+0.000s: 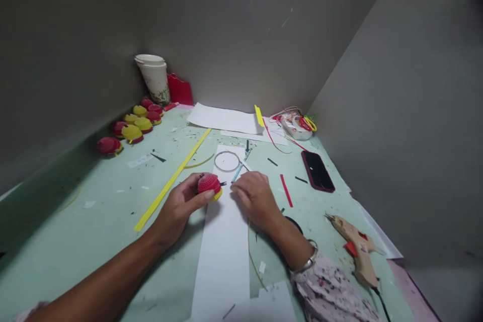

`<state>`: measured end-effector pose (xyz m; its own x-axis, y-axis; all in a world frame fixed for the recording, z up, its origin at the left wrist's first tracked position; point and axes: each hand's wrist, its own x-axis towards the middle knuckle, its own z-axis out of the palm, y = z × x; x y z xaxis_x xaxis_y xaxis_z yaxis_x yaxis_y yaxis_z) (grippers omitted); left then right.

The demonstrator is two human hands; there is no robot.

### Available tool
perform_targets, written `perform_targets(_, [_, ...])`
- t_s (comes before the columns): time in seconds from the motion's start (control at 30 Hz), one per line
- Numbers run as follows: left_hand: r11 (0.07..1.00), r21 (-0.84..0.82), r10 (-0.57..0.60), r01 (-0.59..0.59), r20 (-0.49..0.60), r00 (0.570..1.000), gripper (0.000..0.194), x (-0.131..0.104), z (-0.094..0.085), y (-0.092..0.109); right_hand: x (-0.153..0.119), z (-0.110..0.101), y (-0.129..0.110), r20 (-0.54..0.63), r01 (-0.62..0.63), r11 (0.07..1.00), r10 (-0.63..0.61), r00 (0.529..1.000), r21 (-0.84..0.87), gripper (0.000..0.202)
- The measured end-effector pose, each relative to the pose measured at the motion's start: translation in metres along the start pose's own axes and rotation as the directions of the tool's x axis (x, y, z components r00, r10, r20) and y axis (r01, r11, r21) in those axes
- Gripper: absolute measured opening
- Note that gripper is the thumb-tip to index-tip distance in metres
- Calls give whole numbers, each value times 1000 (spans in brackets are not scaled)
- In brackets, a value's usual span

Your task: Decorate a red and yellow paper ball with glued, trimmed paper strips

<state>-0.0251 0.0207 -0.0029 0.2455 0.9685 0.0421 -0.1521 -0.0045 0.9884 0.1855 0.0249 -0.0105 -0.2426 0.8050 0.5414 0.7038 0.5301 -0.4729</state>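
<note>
My left hand (183,201) grips a small dome of coiled paper strips (209,184), red on top with a yellow lower edge. Thin black slips stick out of its sides. Just to the right, my right hand (254,196) is closed in a pinch, its fingertips apart from the dome; whatever they hold is too small to make out. A slim light-blue stick (238,171) lies beside those fingertips. Beneath both hands runs a long white paper strip (222,256), with a clear ring (227,161) at its far end.
Several red and yellow domes (132,133) stand at the left, near white paper cups (153,78). A yellow strip (171,181) lies left of the paper. To the right are a red strip (286,190), a phone (318,171) and a corded glue gun (356,249). Grey walls enclose the table.
</note>
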Motion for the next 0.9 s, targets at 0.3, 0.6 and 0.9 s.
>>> perform_targets(0.3, [997, -76, -12, 5, -94, 995, 25, 2, -1, -3, 18, -63, 34, -412, -304, 952, 264, 872, -33, 24])
perform_targets(0.6, [995, -101, -21, 4, -165, 986, 31, 2, 0, -1, 14, -87, 64, -493, -482, 876, 415, 765, -10, 41])
perform_targets(0.9, [991, -132, -9, -18, -200, 980, 31, 3, 2, 2, 14, -98, 65, -159, -439, 890, 419, 894, -125, 51])
